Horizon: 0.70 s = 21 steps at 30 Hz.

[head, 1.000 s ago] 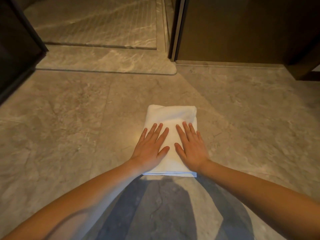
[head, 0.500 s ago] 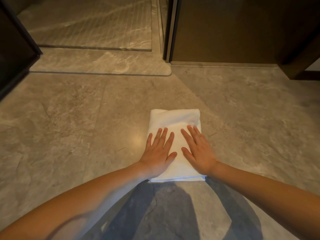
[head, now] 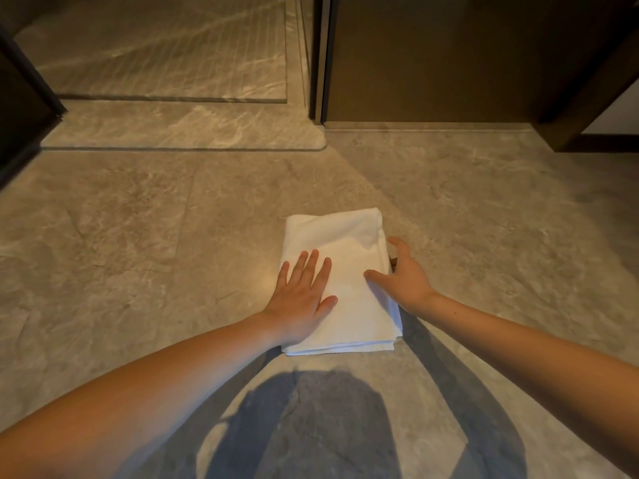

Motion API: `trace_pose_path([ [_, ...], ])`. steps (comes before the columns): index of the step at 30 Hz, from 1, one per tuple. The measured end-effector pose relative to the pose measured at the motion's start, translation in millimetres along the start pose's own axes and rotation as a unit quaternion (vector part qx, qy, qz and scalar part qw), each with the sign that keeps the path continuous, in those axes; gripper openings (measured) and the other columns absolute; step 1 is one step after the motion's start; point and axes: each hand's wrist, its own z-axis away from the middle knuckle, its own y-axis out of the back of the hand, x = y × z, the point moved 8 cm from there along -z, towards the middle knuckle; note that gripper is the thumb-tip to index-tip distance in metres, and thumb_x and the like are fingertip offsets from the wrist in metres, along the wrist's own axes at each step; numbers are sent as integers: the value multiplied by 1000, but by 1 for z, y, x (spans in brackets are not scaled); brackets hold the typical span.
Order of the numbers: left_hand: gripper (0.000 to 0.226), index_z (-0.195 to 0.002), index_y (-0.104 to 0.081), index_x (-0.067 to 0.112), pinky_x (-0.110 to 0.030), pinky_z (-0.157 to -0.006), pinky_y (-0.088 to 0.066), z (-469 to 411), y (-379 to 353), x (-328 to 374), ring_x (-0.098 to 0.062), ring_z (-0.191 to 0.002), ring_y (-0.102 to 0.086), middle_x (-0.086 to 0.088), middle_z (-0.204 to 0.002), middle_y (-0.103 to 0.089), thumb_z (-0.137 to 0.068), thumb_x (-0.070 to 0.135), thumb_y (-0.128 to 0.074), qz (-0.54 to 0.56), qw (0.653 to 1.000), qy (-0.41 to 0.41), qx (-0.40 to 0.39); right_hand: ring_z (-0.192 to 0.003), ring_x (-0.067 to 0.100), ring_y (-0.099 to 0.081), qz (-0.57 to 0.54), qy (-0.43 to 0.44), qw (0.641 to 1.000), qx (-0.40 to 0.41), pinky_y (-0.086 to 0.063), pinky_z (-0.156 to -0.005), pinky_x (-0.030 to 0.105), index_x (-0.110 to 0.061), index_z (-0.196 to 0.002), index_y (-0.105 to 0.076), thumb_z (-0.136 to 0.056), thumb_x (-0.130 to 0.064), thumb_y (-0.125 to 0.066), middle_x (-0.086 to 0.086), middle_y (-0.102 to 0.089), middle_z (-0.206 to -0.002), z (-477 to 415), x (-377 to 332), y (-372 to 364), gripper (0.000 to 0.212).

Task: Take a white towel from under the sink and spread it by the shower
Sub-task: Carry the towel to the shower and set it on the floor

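A white towel (head: pixel 340 243), folded into a thick rectangle, lies on the grey stone floor in the middle of the view. My left hand (head: pixel 303 290) rests flat on its left half, fingers spread, palm down. My right hand (head: pixel 403 271) is at the towel's right edge, thumb on top of the cloth and fingers curled around the side; whether they pinch a layer is hidden. The shower (head: pixel 166 46), with its grooved stone floor, lies beyond a raised threshold at the upper left.
A metal-framed glass shower panel (head: pixel 316 57) stands upright behind the towel. A dark brown wall or door (head: pixel 432 57) fills the upper right. A dark frame (head: pixel 24 98) juts in at the left. My shadow falls on the floor below the towel.
My right hand slid off the towel's top to its right edge and curled around it. My left hand stays flat on the towel. The view shifted slightly.
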Motion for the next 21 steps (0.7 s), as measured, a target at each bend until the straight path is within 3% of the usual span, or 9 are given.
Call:
trace_pose_path([
  [5, 70, -153, 17, 23, -45, -116, 12, -2, 1, 0, -21, -145, 28, -5, -160, 26, -98, 58, -10, -14, 1000, 3, -2, -78, 5, -58, 21, 14, 1000, -17, -41, -58, 17, -25, -144, -26, -80, -30, -75, -12, -58, -91, 18, -1, 5, 80],
  [13, 71, -154, 12, 23, -48, -118, 1, -3, 4, -1, -23, -147, 22, -6, -161, 21, -98, 59, -14, -18, 1000, 0, -15, -94, 15, -56, 1, -6, 998, -60, -42, -64, 16, -21, -147, -24, -80, -26, -78, 1, -57, -118, 22, -1, 0, 86],
  [18, 73, -154, 11, 22, -49, -117, -2, 0, 4, -1, -25, -148, 19, -7, -162, 19, -98, 59, -17, -24, 999, -1, -26, -120, 25, -51, 6, 8, 998, -56, -46, -93, 35, -16, -142, -32, -79, -22, -78, 6, -49, -136, 23, -6, -8, 79],
  [21, 74, -154, 13, 23, -49, -117, -1, 0, 4, -2, -25, -148, 20, -7, -161, 21, -98, 60, -17, -25, 999, -1, -40, -122, 26, -51, 34, 27, 998, -40, -45, -98, 39, -17, -139, -38, -78, -24, -77, 5, -52, -134, 23, -11, -9, 72],
])
